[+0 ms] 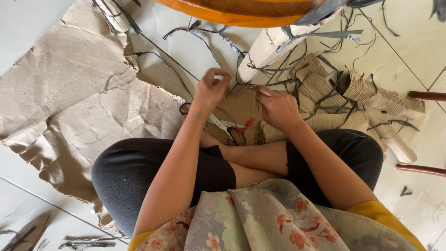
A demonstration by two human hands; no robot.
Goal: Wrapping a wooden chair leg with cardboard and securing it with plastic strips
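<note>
At frame centre, seen from above: a seated person with crossed legs in dark shorts, both hands out over the floor.

Left hand (211,88): raised just above centre, fingers curled and pinched shut on a thin dark strip (235,84) that ran toward the leg.

Right hand (278,108): right of centre, knuckles up, fingers closed down against the cardboard; what it gripped could not be told, though dark strips passed under its fingertips.

Leg (272,46): pale, paper-wrapped furniture leg slanting from upper centre down to a point between the hands, bound with dark strips.

Seat (232,13): orange wooden rim across the top edge, above the leg.

Scissors (225,126): lay open on the cardboard just below the hands, dark handles, a red scrap beside the blades.

Cardboard (241,109): brown flat piece under the hands and scissors.

Paper (69,102): large crumpled brown sheet filling the left half, torn at the edges.

Corrugated rolls (367,95): several ribbed brown pieces at right of centre, tangled with dark strips.

Loose strips (200,32): scattered over the white tiled floor at top; more at lower left.

Wooden rods (425,95): two brown ends at the right edge, well apart from the hands.

Garment (260,218): floral cloth with yellow sleeves along the bottom edge.
</note>
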